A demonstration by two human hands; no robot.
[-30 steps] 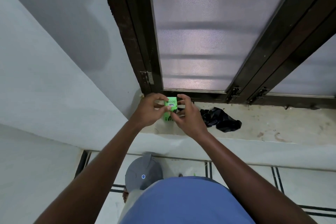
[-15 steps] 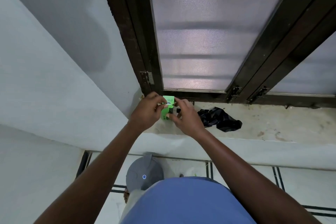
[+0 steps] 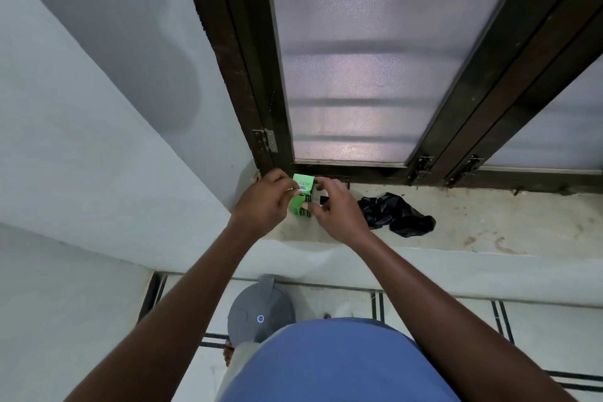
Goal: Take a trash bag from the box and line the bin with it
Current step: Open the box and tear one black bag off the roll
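Both hands grasp a green box (image 3: 302, 194) at the left end of the window sill (image 3: 489, 225).

The box stands upright near the sill's left corner, close under the dark window frame (image 3: 248, 75). The left hand (image 3: 266, 204) pinches its top flap from the left, fingers curled tight on the card; the right hand (image 3: 336, 212) clasps the box from the right, thumb on the front face and fingers round the far side. A bit of black shows between the right fingers and the box; what it is cannot be told. A crumpled black bag (image 3: 396, 214) lies on the sill just right of the right hand, apart from the box. Below the sill's front edge, on the tiled floor, stands a grey lidded bin (image 3: 261, 313), partly hidden by the person's blue shirt (image 3: 326, 365).
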